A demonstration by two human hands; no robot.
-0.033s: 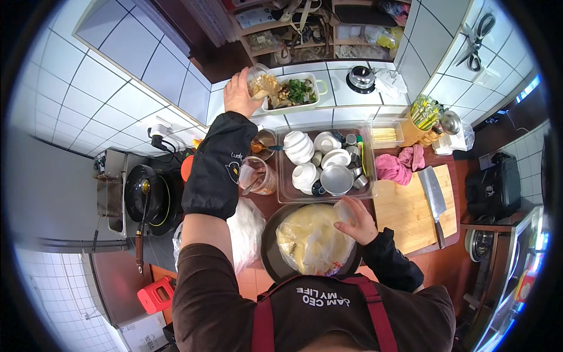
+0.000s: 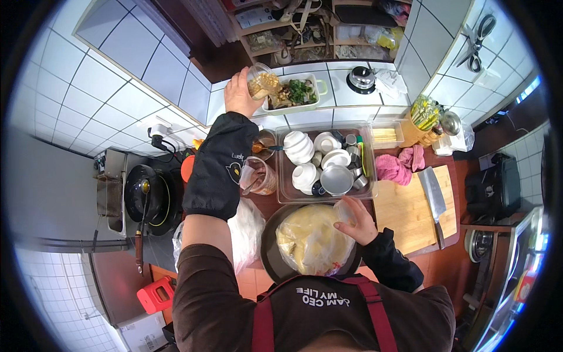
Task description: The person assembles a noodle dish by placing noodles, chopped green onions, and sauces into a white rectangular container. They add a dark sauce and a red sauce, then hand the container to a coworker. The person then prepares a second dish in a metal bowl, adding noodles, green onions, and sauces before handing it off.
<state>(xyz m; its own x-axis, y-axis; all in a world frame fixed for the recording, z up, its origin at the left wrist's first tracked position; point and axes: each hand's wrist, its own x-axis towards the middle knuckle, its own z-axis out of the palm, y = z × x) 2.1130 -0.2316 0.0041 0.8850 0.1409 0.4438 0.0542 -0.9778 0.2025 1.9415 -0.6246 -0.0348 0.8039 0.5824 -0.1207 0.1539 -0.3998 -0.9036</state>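
My left hand (image 2: pixel 237 94) reaches far across the counter and grips a clear container of yellowish kernels (image 2: pixel 262 82). The container is tilted against the left end of a white oblong dish (image 2: pixel 319 88) that holds greens and brown pieces. Close to my body, my right hand (image 2: pixel 356 227) holds a small clear plastic lid (image 2: pixel 346 211). It is over the right rim of a dark round pan (image 2: pixel 268 249). A pale yellow mass under clear film (image 2: pixel 309 240) fills the pan.
A clear tray (image 2: pixel 282 170) of white bowls and cups sits behind the pan. At the right are a wooden board (image 2: pixel 404 217), a cleaver (image 2: pixel 434 196) and a pink cloth (image 2: pixel 396 167). A glass jug (image 2: pixel 258 176), a white bag (image 2: pixel 247 229) and a black pan (image 2: pixel 143 196) stand left.
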